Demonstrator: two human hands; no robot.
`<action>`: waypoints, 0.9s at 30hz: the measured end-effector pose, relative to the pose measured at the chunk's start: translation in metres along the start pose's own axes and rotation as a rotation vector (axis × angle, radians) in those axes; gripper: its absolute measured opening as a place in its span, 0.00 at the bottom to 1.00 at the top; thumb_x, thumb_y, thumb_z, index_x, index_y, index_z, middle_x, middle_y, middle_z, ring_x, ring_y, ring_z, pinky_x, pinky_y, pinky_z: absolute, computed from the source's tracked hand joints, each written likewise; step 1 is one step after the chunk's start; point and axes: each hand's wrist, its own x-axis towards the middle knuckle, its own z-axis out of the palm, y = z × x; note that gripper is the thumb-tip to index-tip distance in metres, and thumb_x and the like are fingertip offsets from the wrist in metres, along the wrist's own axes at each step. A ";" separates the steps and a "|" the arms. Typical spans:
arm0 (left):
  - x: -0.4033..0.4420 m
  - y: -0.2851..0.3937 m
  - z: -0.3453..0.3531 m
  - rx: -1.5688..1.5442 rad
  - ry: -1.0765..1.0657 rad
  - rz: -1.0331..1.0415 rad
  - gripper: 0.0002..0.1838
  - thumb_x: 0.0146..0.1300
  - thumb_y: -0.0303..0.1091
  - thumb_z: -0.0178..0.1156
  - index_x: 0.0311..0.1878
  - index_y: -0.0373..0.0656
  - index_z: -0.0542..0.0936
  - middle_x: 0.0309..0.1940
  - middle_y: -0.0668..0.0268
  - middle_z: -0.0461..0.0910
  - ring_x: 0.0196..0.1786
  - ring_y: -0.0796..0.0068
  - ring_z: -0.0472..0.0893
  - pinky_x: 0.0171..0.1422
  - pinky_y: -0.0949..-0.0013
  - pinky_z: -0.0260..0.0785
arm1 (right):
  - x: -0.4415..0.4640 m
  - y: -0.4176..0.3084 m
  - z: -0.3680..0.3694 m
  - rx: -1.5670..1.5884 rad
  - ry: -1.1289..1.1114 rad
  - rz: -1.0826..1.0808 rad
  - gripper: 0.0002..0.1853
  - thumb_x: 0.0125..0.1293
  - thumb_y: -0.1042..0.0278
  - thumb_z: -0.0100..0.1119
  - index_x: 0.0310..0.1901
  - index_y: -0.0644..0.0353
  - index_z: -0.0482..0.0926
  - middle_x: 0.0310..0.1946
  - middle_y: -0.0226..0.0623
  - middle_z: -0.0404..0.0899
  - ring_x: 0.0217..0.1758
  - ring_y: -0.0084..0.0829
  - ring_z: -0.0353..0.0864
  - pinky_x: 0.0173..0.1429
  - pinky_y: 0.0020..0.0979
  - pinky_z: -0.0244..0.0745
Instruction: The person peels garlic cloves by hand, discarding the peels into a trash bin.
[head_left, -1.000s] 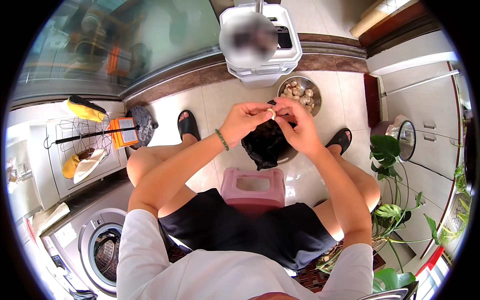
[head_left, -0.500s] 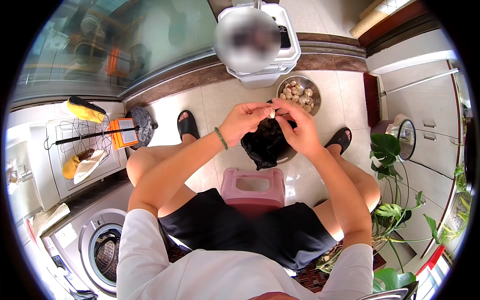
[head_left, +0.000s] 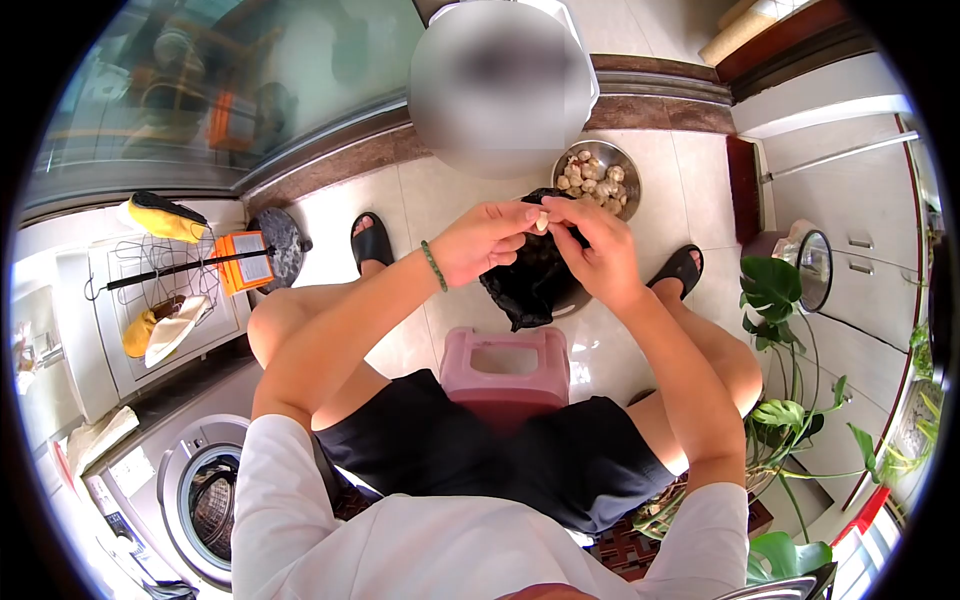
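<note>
- We see both forearms reach forward over the lap, elbows bent and spread wide, so that the hands meet in front of the body, above a black plastic bag (head_left: 524, 288).
- Our left hand (head_left: 484, 242), below a wrist with a green beaded bracelet (head_left: 434, 266), comes in from the side with its thumb and forefinger pinched together; the other fingers curl loosely beneath.
- Our right hand (head_left: 597, 247) faces it, wrist bent inward, forefinger and thumb nearly closed at their tips and the remaining fingers folded behind.
- Between the fingertips of both hands we hold a small pale garlic clove (head_left: 542, 223), its lower end showing; we cannot tell which hand grips it more firmly.
- Just beyond the right hand, a steel bowl (head_left: 632, 188) of garlic bulbs (head_left: 590, 178) stands on the tiled floor beside the bag; nearer our lap is a pink plastic stool (head_left: 504, 394).
- Compared with half a second ago, we find the clove still at the meeting fingertips, and the left hand's lower fingers now stand out more clearly below its thumb.
- The whole view has shifted slightly, with the bowl and bag a little higher in it, and the blurred patch at the top now covers more of the white box (head_left: 592, 75) than before.
</note>
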 end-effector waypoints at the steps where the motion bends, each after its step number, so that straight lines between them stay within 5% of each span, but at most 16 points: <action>1: 0.000 -0.001 0.000 -0.003 0.000 -0.004 0.11 0.71 0.44 0.56 0.40 0.47 0.79 0.30 0.83 0.68 0.22 0.91 0.56 0.26 0.82 0.50 | 0.000 -0.001 0.001 0.001 0.015 -0.010 0.17 0.56 0.84 0.61 0.48 0.60 0.79 0.32 0.36 0.82 0.32 0.34 0.83 0.33 0.31 0.77; 7: -0.003 0.001 0.003 -0.018 -0.028 0.008 0.11 0.71 0.44 0.56 0.41 0.46 0.78 0.29 0.83 0.67 0.22 0.91 0.56 0.26 0.82 0.49 | -0.003 0.001 0.005 -0.007 0.041 -0.058 0.17 0.57 0.85 0.59 0.48 0.59 0.77 0.32 0.36 0.80 0.31 0.35 0.81 0.33 0.31 0.76; 12: -0.004 0.003 0.008 -0.035 0.032 0.062 0.13 0.70 0.40 0.58 0.53 0.45 0.79 0.35 0.82 0.75 0.24 0.91 0.60 0.27 0.81 0.52 | -0.004 0.000 0.003 -0.010 0.004 -0.013 0.16 0.58 0.85 0.58 0.47 0.60 0.77 0.33 0.38 0.78 0.33 0.34 0.81 0.34 0.31 0.76; 27: 0.000 -0.006 -0.004 0.100 0.103 0.295 0.15 0.64 0.29 0.65 0.54 0.45 0.81 0.43 0.74 0.83 0.32 0.92 0.69 0.28 0.82 0.55 | -0.014 0.013 0.021 0.800 0.072 0.508 0.08 0.65 0.79 0.61 0.45 0.64 0.77 0.32 0.28 0.78 0.35 0.15 0.77 0.37 0.18 0.72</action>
